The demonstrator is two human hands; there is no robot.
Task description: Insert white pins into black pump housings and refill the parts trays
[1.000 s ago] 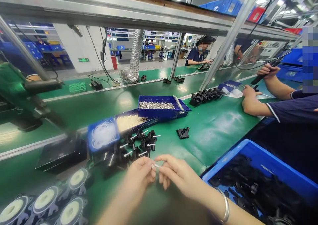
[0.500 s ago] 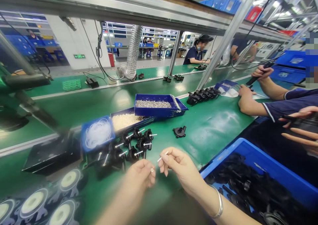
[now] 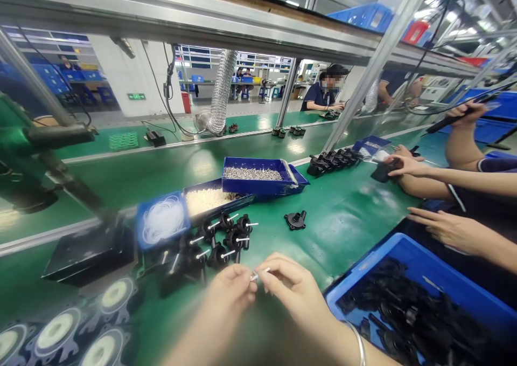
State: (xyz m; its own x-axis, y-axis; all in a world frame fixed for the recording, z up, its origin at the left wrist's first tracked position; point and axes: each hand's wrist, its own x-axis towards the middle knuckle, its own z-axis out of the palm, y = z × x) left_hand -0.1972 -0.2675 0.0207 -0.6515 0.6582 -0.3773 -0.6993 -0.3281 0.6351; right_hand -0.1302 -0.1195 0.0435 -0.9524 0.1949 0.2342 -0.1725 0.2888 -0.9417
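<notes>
My left hand (image 3: 231, 291) and my right hand (image 3: 297, 284) meet fingertip to fingertip above the green bench. A thin white rod (image 3: 264, 270) is pinched in my right fingers, its end against my left fingertips. My left thumb and forefinger are closed on a small white ring, now mostly hidden by the fingers. Just beyond my hands stand several black housings (image 3: 220, 254) with white rods sticking out of them. A single black pump cover (image 3: 295, 220) with a side spout lies on the bench, apart from both hands.
Behind the housings are a blue tray of clear rings (image 3: 165, 219), a bin of cream-coloured bits (image 3: 210, 200) and a bin of metal pins (image 3: 258, 181). At right sits a blue crate (image 3: 398, 242) of black parts. A co-worker's hands (image 3: 456, 231) reach in above it.
My hands have come together, bringing the rod's end to the white ring at my left fingertips. At right, a co-worker's hand has moved a black part forward onto the bench.
</notes>
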